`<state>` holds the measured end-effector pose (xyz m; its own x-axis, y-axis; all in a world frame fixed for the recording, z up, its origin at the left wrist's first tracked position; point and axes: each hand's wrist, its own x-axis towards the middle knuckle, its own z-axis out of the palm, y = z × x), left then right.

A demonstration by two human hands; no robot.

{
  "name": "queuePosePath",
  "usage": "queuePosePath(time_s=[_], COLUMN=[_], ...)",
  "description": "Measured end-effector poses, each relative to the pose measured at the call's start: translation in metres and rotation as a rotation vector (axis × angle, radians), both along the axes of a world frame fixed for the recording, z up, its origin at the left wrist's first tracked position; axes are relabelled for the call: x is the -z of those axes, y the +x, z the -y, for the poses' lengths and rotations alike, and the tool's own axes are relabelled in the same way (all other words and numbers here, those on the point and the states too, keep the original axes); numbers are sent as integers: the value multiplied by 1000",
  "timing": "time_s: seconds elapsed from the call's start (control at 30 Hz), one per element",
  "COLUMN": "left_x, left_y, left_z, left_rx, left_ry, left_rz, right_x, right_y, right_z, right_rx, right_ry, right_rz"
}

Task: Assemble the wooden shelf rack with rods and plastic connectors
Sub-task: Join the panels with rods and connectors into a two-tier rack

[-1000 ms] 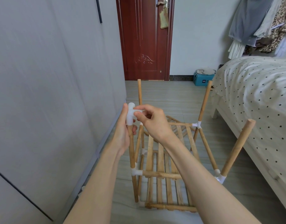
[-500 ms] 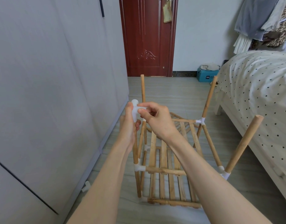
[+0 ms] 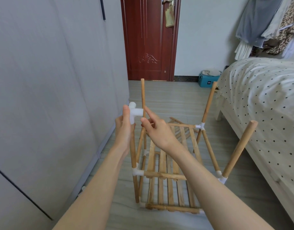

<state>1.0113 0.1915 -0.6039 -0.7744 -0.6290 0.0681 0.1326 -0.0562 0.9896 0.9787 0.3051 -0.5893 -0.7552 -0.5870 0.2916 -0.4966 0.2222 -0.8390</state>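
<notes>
Gripping the white connector (image 3: 134,113) atop the near-left rod (image 3: 133,150) with my left hand (image 3: 124,128), right hand (image 3: 157,130) loose beside it, I judge it light, stiff, slippery—best held at its elbow.

White connector (image 3: 135,112) (capping upright rod (image 3: 132,146))

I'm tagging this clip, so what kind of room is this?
Most likely a bedroom: a bed with a dotted cover on the right, clothes hanging above it, and a wardrobe on the left.

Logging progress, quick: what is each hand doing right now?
Left hand: grips the near-left rod under the white connector.
Right hand: open, index fingertip near the connector.
</notes>
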Motion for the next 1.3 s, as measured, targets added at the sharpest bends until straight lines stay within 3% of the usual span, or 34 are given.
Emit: queuePosePath(time_s=[0.2, 0.27, 0.33, 0.4, 0.57, 0.67, 0.8, 1.0, 1.13, 1.3], left_x=[-1, 5, 13, 18, 55, 96, 137, 190, 193, 188], left_y=[32, 49, 60, 62, 42, 29, 3, -7, -10, -12], left_z=[-11, -24, -36, -49, -87, -107, -121, -115, -92, -54], left_rx=[-456, -389, -196, 25, 308, 536, 719, 647, 502, 366], left_ry=[-535, -874, -1196, -1343, -1337, -1347, -1326, -1465, -1535, -1470], left_rz=[-36, -67, -19, 59, 322, 559, 774, 739, 717, 892], right_x=[24, 32, 38, 43, 61, 79, 113, 159, 167, 168], right_y=[-8, -6, -3, -2, -12, -20, -32, -52, -60, -64], right_z=[-64, -90, -113, -134, -187, -217, -234, -201, -179, -130], right_rx=[54, 54, 37, 14, 176, 363, 416, 563, 528, 398], right_ry=[377, 493, 605, 734, 921, 831, 654, 401, 420, 439], right_rz=[-33, -32, 39, 188, 420, 541, 595, 511, 447, 379])
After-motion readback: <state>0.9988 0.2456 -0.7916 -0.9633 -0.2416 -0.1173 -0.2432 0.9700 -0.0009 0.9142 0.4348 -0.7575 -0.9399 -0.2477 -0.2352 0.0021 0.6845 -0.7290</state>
